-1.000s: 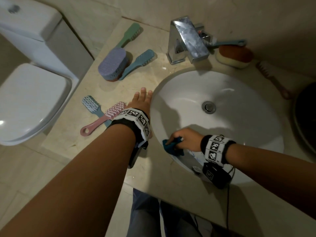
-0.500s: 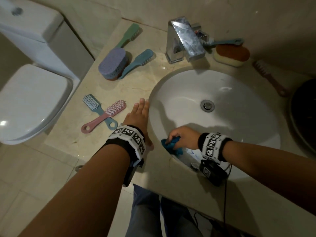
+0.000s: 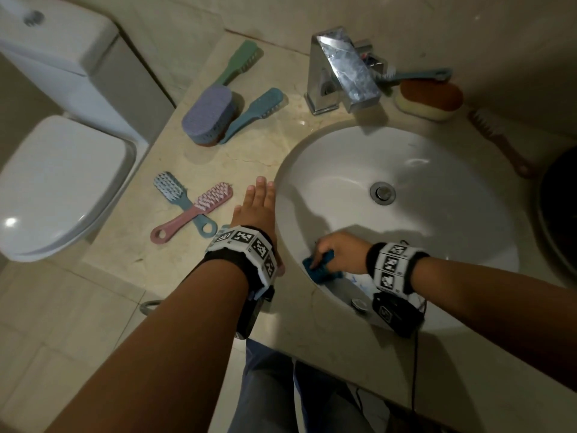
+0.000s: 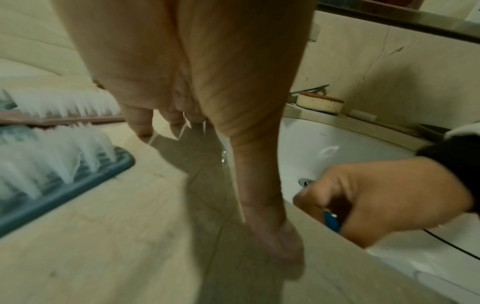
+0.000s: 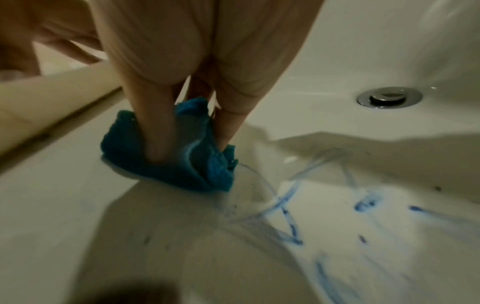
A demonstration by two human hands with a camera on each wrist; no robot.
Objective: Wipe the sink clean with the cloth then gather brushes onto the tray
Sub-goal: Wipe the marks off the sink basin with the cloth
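Still wiping: right hand (image 3: 340, 251) pinches the cloth (image 5: 166, 156) inside the sink (image 3: 437, 170) (left hand (image 3: 256, 210) flat beside it); blue marks (image 5: 291, 207) probably next.

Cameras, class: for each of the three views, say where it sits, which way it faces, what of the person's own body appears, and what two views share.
Head: looks down on the sink and counter; both forearms, left hand, right hand.
Left wrist: looks along the left hand at the counter, brushes beside it.
Right wrist: looks along the right hand at the blue cloth and blue marks.
Shared: both wrist views show the cloth and the drain.
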